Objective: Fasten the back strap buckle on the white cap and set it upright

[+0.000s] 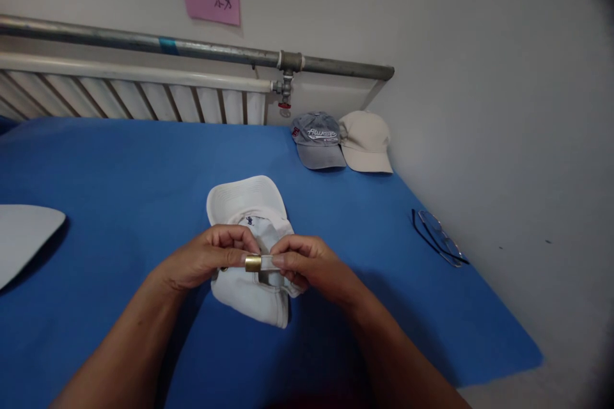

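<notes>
A white baseball cap point(249, 303) lies upturned on the blue surface, its brim point(244, 198) pointing away from me and its inside showing. My left hand point(211, 255) pinches the cap's back strap at the gold-coloured buckle point(252, 263), thumb on top. Just to the right of the buckle, my right hand point(309, 262) is closed on the pale strap point(269, 262) between thumb and fingers. A short length of strap shows between the two hands. The fingertips under the strap are partly hidden.
A grey cap with lettering point(319, 140) and a beige cap point(367, 140) sit by the wall. Eyeglasses point(440, 238) lie near the right edge of the blue surface point(119, 166). A white rounded object point(26, 236) is at left. A radiator point(144, 99) and pipe point(215, 53) run behind.
</notes>
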Motion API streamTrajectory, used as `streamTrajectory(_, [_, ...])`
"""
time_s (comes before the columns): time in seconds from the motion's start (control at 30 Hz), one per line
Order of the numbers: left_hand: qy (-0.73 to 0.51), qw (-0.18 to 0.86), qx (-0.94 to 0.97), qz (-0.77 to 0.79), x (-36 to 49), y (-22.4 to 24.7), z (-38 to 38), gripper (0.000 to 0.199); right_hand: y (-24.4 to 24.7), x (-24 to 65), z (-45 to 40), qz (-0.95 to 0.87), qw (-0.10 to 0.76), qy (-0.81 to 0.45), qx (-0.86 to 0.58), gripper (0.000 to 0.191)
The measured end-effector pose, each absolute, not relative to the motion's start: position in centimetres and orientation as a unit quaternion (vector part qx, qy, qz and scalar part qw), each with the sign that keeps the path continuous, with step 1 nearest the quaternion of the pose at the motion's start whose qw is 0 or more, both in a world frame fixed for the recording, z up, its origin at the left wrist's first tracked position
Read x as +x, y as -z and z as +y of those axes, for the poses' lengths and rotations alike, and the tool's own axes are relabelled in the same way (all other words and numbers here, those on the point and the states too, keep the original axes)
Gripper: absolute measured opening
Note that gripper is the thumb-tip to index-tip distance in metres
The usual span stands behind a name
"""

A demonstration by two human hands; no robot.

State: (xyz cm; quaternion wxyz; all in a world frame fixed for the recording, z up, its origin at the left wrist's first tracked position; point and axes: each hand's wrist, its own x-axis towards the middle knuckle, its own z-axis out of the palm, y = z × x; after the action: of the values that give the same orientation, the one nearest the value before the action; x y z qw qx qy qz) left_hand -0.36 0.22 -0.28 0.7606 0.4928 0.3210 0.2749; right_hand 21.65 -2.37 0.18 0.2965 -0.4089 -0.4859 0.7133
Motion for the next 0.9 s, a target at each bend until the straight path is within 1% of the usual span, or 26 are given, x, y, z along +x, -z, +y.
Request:
streamTrajectory(0.1, [-0.275,0.760,0.490,0.326,-0.31,0.10,0.22,0.012,-0.24,21.54,-2.40,-0.479,0.295,-0.715,-0.415,0.013])
streamTrajectory(0.27, [-0.268,0.756,0.498,0.329,-0.45,-0.01,0.10,0.014,-0.26,21.64,-2.43,-0.477,0.265,-0.729,-0.413,0.015])
streamTrajectory(0.4, [-0.263,0.751,0.503,0.337,-0.44,-0.22,0.08,0.013,-0.33,21.65,-2.46,-0.469,0.289,-0.728,-0.408,0.014])
streamTrajectory(0.57, [-0.265,0.748,0.500,0.348,-0.44,-0.35,0.06,0.012,-0.53,21.45,-2.58,-0.473,0.288,-0.717,-0.422,0.014])
streamTrajectory(0.73, [-0.272,0.739,0.510,0.346,-0.58,-0.42,-0.01,0.010,-0.40,21.22,-2.66,-0.497,0.319,-0.675,-0.442,0.014])
streamTrajectory(0.9, [-0.272,0.735,0.508,0.357,-0.28,-0.78,-0.21,0.012,-0.42,20.77,-2.88,-0.517,0.318,-0.644,-0.465,0.011])
